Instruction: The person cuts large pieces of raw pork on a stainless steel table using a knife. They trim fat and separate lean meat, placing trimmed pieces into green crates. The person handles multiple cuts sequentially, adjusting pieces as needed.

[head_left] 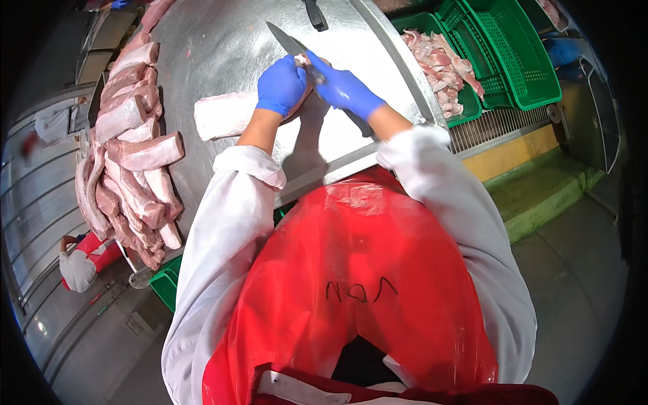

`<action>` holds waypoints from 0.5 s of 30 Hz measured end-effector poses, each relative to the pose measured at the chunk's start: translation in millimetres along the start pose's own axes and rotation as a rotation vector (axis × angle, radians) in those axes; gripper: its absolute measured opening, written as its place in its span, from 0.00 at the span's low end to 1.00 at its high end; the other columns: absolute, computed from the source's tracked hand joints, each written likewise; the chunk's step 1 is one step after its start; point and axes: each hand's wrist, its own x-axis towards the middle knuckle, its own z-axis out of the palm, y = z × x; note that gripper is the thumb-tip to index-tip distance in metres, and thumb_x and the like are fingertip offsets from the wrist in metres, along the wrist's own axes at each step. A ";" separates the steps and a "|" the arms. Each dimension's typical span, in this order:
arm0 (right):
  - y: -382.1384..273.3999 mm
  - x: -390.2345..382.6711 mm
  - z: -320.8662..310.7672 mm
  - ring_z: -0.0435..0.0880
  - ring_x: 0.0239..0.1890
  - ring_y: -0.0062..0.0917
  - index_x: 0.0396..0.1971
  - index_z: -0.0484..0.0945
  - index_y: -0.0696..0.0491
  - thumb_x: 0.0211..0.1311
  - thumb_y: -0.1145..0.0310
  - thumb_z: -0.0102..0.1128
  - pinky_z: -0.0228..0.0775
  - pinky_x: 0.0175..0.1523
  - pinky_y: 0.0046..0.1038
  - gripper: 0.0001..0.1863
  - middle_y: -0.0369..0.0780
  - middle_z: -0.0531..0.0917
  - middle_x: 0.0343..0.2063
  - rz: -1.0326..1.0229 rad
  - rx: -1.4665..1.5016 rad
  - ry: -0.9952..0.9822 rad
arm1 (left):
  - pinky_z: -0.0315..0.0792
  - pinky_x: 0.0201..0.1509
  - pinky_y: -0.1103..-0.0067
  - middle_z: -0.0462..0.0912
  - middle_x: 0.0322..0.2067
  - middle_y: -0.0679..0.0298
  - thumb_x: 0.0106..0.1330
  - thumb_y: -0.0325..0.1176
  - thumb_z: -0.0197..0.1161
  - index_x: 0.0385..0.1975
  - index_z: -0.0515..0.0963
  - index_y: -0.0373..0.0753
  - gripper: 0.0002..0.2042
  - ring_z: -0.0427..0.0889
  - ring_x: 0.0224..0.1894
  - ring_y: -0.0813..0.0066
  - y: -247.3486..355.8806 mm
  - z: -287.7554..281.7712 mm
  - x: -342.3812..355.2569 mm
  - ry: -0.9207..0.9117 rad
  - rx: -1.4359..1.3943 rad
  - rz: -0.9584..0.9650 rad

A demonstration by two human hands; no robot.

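A long pale slab of meat (226, 116) lies on the metal table, its right end under and behind my hands. My left hand (282, 84), in a blue glove, is closed on the meat near that end, and a small pinkish bit of meat (302, 61) shows by its fingertips. In my right hand (344, 89), also blue-gloved, is a knife (285, 40), its blade pointing up and left past the left fingers. A dark handle-like object (358, 124) shows partly beneath my right wrist; what it belongs to is hidden.
Several meat slabs (145, 152) are piled along the table's left side. A black-handled tool (314, 15) lies at the far edge. Right of the raised table rim (398, 54) stands a green crate (467, 115) of meat trimmings, beside another green crate (523, 54). A person (84, 263) is at far left.
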 end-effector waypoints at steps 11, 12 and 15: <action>8.8 -4.3 -7.5 0.79 0.21 0.25 0.75 0.48 0.35 0.63 0.71 0.51 0.78 0.30 0.24 0.41 0.42 0.80 0.28 0.065 0.134 -0.216 | 0.74 0.43 0.56 0.81 0.33 0.41 0.66 0.40 0.53 0.34 0.76 0.35 0.13 0.80 0.37 0.39 -39.8 -3.5 20.9 0.041 -0.148 0.201; -0.6 13.5 -1.3 0.78 0.20 0.26 0.74 0.48 0.33 0.62 0.71 0.52 0.78 0.30 0.24 0.41 0.42 0.80 0.28 0.024 0.189 -0.176 | 0.74 0.42 0.56 0.81 0.33 0.41 0.66 0.40 0.54 0.34 0.76 0.35 0.13 0.80 0.37 0.39 -43.5 -2.9 25.7 0.052 -0.136 0.218; 4.1 -12.2 -1.5 0.77 0.19 0.24 0.74 0.48 0.28 0.62 0.70 0.52 0.77 0.29 0.23 0.42 0.40 0.80 0.27 -0.007 0.175 -0.240 | 0.74 0.41 0.57 0.81 0.33 0.42 0.66 0.40 0.54 0.34 0.76 0.35 0.13 0.80 0.36 0.39 -64.3 -3.5 34.9 0.095 -0.237 0.136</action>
